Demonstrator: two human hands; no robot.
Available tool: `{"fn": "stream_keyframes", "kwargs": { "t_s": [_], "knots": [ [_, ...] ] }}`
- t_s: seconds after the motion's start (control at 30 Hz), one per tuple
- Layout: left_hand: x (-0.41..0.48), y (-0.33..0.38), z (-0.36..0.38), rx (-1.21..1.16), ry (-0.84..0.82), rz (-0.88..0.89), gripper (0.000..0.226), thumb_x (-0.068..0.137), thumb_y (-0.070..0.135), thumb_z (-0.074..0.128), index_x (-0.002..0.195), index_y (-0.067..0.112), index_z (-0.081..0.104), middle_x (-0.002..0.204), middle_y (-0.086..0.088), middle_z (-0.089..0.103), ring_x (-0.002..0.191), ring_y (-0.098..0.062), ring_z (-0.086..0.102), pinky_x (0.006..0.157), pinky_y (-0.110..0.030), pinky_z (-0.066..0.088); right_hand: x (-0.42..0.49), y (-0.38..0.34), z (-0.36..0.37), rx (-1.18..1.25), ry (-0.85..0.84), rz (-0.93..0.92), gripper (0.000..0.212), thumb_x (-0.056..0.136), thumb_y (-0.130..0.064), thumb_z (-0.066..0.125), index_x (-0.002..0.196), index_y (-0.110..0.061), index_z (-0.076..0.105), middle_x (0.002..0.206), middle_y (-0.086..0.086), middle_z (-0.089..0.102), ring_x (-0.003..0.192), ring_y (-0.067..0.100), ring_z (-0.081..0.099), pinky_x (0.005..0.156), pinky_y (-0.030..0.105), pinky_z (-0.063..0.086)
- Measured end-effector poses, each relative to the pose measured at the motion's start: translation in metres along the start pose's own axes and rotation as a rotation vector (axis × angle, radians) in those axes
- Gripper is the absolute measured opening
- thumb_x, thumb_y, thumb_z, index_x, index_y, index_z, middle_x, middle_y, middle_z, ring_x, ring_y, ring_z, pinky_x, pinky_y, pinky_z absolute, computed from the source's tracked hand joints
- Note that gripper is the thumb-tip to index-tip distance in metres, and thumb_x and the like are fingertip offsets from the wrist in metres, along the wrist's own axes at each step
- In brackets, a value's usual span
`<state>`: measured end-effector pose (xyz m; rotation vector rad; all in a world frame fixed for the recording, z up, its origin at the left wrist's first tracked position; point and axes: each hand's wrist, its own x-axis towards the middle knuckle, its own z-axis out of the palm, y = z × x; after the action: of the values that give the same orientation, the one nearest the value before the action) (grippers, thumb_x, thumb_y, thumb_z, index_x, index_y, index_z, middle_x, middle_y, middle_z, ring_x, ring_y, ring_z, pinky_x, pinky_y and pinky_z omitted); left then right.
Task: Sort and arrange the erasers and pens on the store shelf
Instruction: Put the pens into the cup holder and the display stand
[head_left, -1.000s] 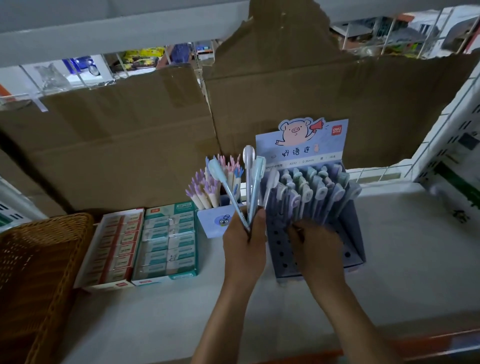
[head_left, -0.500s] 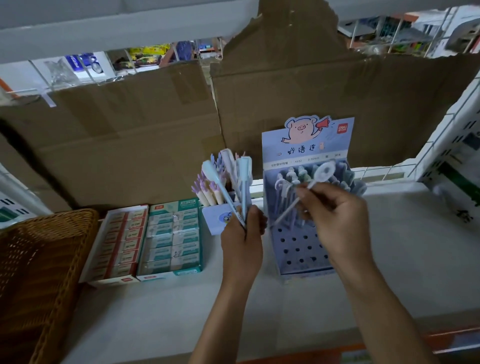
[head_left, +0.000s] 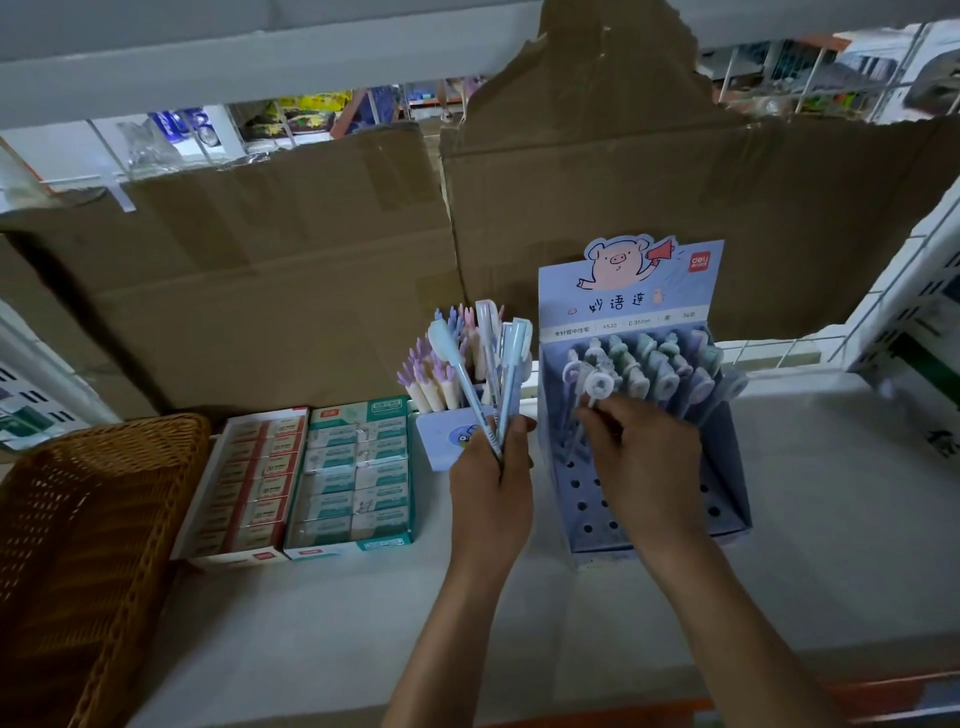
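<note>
My left hand (head_left: 491, 483) grips a small bunch of pastel pens (head_left: 493, 364), caps up, above the shelf in front of a small blue pen cup (head_left: 447, 436). My right hand (head_left: 644, 462) pinches one white-capped pen (head_left: 597, 389) and holds it low over the left side of the blue pen display box (head_left: 727, 499) with the pig header card. Several pens stand in the box's back rows; its front holes are bare. Two open eraser boxes lie to the left, one red and white (head_left: 244, 483), one teal (head_left: 358, 473).
A wicker basket (head_left: 78, 519) stands at the left edge. Brown cardboard (head_left: 311, 270) lines the back of the shelf. A white wire rack (head_left: 914, 312) with a printed box rises at the right. Bare white shelf surface (head_left: 831, 519) lies right of the display box.
My right hand lifted one white-capped pen up out of the display box, then brought it back down toward the box's left rows. My left hand kept its bunch of pens almost still.
</note>
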<state>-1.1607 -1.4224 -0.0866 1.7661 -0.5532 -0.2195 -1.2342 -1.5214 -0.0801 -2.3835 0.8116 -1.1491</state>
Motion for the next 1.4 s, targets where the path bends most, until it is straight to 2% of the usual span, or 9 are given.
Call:
{"fn": "stream_keyframes", "kwargs": {
  "t_s": [0.27,0.47,0.57,0.63,0.77,0.93,1.17,1.27,1.4],
  "knots": [
    [-0.001,-0.001,0.0,-0.013,0.01,0.059,0.021,0.099,0.021,0.044,0.092,0.004,0.053,0.061,0.006,0.052,0.054,-0.004,0.051,0.051,-0.011,0.035,-0.002,0.001,0.002,-0.067,0.023,0.011,0.013,0.08,-0.009,0.073,0.07,-0.004,0.067,0.059,0.009,0.064,0.051,0.025,0.061,0.049,0.022,0.04],
    [0.0,-0.002,0.001,-0.01,-0.001,0.092,0.019,0.098,0.021,0.046,0.082,0.03,0.051,0.065,0.009,0.056,0.057,-0.005,0.052,0.058,-0.02,0.042,-0.006,-0.002,0.018,-0.197,-0.112,0.037,0.024,0.065,-0.001,0.082,0.056,-0.007,0.061,0.047,0.006,0.056,0.039,0.023,0.054,0.044,0.018,0.026],
    [-0.001,0.002,0.003,-0.039,-0.003,0.107,0.022,0.097,0.022,0.049,0.078,0.032,0.051,0.062,0.009,0.052,0.058,-0.012,0.051,0.056,-0.026,0.042,-0.005,-0.002,0.018,-0.228,-0.23,0.103,0.014,0.085,-0.009,0.066,0.072,-0.006,0.067,0.065,0.011,0.064,0.059,0.029,0.062,0.05,0.024,0.029],
    [-0.003,0.006,0.002,-0.08,0.0,0.11,0.02,0.096,0.021,0.05,0.079,0.03,0.053,0.06,0.008,0.052,0.054,-0.009,0.05,0.053,-0.021,0.041,-0.009,0.0,0.012,-0.249,-0.334,0.189,0.026,0.095,-0.026,0.054,0.081,-0.009,0.067,0.076,0.009,0.068,0.071,0.025,0.063,0.049,0.026,0.026],
    [-0.006,0.013,0.003,-0.177,-0.033,0.104,0.017,0.091,0.025,0.06,0.076,0.026,0.054,0.054,0.008,0.053,0.05,-0.006,0.049,0.051,-0.024,0.041,-0.02,-0.005,-0.013,0.071,-0.231,0.184,0.02,0.09,-0.019,0.06,0.071,-0.018,0.06,0.056,-0.001,0.06,0.048,0.01,0.053,0.045,0.012,0.036],
    [-0.009,0.025,0.016,-0.311,-0.141,0.042,0.02,0.084,0.01,0.068,0.07,0.017,0.056,0.051,0.011,0.056,0.049,-0.003,0.049,0.049,-0.02,0.041,-0.004,-0.016,-0.051,0.73,-0.253,0.397,0.018,0.09,-0.009,0.058,0.085,-0.022,0.069,0.073,-0.001,0.072,0.064,0.008,0.067,0.056,0.016,0.052],
    [-0.019,0.033,0.041,-0.274,-0.294,0.032,0.018,0.091,0.017,0.059,0.075,0.008,0.06,0.053,0.008,0.056,0.051,-0.001,0.055,0.048,-0.014,0.04,0.005,0.012,-0.081,0.796,-0.04,0.571,0.012,0.086,-0.008,0.064,0.078,-0.015,0.07,0.07,0.005,0.07,0.063,0.013,0.065,0.06,0.019,0.053],
    [-0.021,0.032,0.055,-0.205,-0.308,0.058,0.017,0.092,0.018,0.059,0.077,0.01,0.06,0.054,0.008,0.058,0.052,-0.003,0.056,0.05,-0.019,0.043,0.005,0.021,-0.088,0.814,-0.101,0.603,0.009,0.082,-0.004,0.067,0.078,-0.011,0.07,0.067,0.004,0.071,0.062,0.014,0.067,0.06,0.018,0.053],
    [-0.02,0.028,0.068,-0.142,-0.241,0.084,0.016,0.094,0.027,0.055,0.08,0.026,0.062,0.063,0.003,0.06,0.062,-0.019,0.057,0.059,-0.034,0.047,0.008,0.038,-0.1,0.727,-0.055,0.582,0.01,0.083,-0.011,0.067,0.077,-0.02,0.07,0.074,0.001,0.073,0.069,0.018,0.07,0.07,0.03,0.057]
  ]
}}
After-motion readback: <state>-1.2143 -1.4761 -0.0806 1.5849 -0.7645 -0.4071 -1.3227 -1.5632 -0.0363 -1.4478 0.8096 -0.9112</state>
